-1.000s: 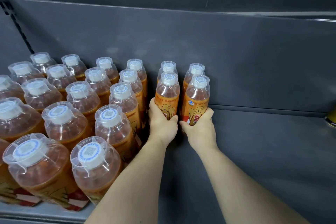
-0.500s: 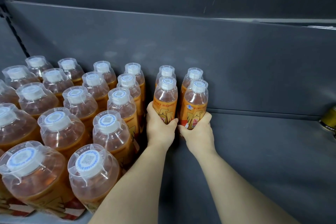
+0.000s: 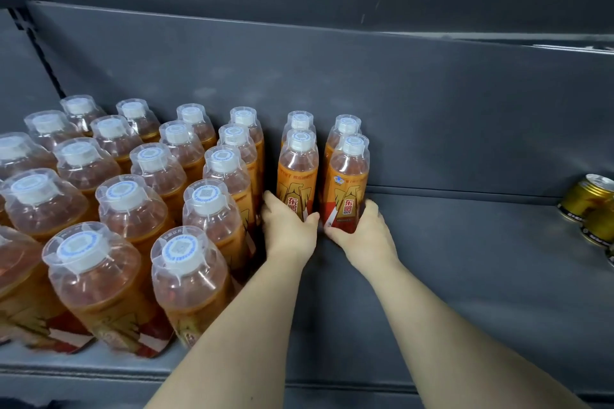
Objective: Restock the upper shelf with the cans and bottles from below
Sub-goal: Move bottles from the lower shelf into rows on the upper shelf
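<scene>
Grey metal forms the shelf (image 3: 465,259), a dark deck with a back panel (image 3: 398,103) of the same colour rising behind it. Its left half is filled by a block of bottles (image 3: 133,209), orange drink under clear overcaps and white lids, standing upright in rows from the front edge to the back panel. Just right of that block, near the back edge, four more of the same bottles stand in two short columns. The left front bottle (image 3: 297,176) is upright with the left rear bottle (image 3: 300,121) directly behind it. The right front bottle (image 3: 349,186) stands just beside it across a narrow gap, with the right rear bottle (image 3: 347,126) behind. Both forearms reach in over the front edge. The left hand (image 3: 289,232) grips the left front bottle low on its label, thumb on the bottle's right side, fingers curled round its left side next to the block. The right hand (image 3: 362,236) wraps the base of the right front bottle, thumb at its left, fingers curled round its right. Gold cans (image 3: 584,199) sit at the right edge of the shelf near the back, well apart from the bottles and partly cut off by the frame.
</scene>
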Tool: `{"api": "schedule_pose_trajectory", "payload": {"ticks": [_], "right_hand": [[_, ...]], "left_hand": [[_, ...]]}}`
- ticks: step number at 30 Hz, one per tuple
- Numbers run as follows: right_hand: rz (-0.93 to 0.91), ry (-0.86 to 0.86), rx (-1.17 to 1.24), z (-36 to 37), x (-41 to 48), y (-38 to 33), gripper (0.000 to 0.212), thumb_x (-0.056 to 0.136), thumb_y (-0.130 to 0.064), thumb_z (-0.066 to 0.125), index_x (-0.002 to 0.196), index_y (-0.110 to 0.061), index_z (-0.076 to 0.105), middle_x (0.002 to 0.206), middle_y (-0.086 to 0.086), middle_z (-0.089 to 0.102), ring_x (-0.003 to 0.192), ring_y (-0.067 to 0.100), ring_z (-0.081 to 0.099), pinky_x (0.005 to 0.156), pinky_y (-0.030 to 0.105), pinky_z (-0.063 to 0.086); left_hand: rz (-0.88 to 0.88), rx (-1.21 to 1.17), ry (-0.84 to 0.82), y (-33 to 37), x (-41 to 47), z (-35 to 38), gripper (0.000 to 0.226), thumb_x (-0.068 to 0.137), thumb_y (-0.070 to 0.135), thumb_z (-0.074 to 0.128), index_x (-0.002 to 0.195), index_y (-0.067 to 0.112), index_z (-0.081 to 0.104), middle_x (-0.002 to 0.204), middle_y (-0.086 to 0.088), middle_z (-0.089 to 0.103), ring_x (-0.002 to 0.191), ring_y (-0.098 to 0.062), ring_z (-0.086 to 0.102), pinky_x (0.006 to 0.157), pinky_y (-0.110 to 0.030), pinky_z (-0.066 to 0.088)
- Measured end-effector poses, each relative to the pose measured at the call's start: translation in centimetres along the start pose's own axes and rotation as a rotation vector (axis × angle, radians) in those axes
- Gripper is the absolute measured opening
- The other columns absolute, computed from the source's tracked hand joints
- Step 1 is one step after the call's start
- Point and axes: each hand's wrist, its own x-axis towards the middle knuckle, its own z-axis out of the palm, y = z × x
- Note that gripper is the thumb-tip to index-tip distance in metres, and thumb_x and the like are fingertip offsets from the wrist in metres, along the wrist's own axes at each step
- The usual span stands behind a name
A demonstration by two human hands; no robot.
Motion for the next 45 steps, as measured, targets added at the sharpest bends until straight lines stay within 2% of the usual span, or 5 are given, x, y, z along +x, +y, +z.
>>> {"api": "schedule_pose_trajectory", "payload": {"ticks": [6,13,26,33,45], "right_hand": [[-0.076,-0.071,-0.209,-2.5,-3.7,0.2,0.075,0.091,-0.052,0.065,0.152,-0.023,0.032,0.159,0.003,0.033,0.145,0.025,0.035,0.113,0.045,0.038],[-0.150,-0.140,-0.311,-3.8,-8.2,0.7,0.072,0.096,-0.046,0.059,0.156,-0.026,0.025,0.163,0.000,0.026,0.148,0.025,0.029,0.116,0.046,0.036],[-0.184,-0.158,-0.410,-5.6,-15.6,0.6,0.066,0.102,-0.042,0.051,0.158,-0.023,0.021,0.165,0.001,0.022,0.151,0.026,0.021,0.120,0.044,0.028],[-0.144,-0.139,-0.436,-4.7,-21.0,0.6,0.065,0.103,-0.041,0.048,0.158,-0.021,0.021,0.166,0.002,0.019,0.152,0.025,0.017,0.120,0.043,0.025],[-0.165,-0.137,-0.522,-2.8,-31.9,-0.4,0.066,0.103,-0.049,0.043,0.158,-0.020,0.022,0.165,0.007,0.019,0.151,0.027,0.016,0.123,0.044,0.019]], "left_hand": [[0.112,0.178,-0.043,0.1,-3.9,-1.3,0.064,0.092,0.028,0.067,0.143,0.014,0.032,0.143,-0.010,0.044,0.131,-0.031,0.047,0.107,-0.045,0.045],[0.316,0.494,-0.166,-0.7,-9.1,-3.7,0.051,0.096,0.033,0.060,0.141,0.017,0.042,0.141,-0.006,0.049,0.130,-0.029,0.046,0.108,-0.046,0.044],[0.542,0.776,-0.326,-1.5,-15.0,-7.8,0.060,0.100,0.035,0.053,0.152,0.017,0.029,0.158,-0.005,0.032,0.146,-0.029,0.028,0.120,-0.047,0.025],[0.677,0.871,-0.361,-3.7,-18.9,-10.6,0.050,0.099,0.036,0.052,0.143,0.015,0.038,0.151,-0.009,0.040,0.137,-0.032,0.039,0.114,-0.044,0.032],[0.681,0.905,-0.349,-8.8,-23.9,-18.1,0.050,0.100,0.042,0.048,0.142,0.018,0.038,0.150,-0.006,0.041,0.141,-0.030,0.033,0.119,-0.048,0.023]]}}
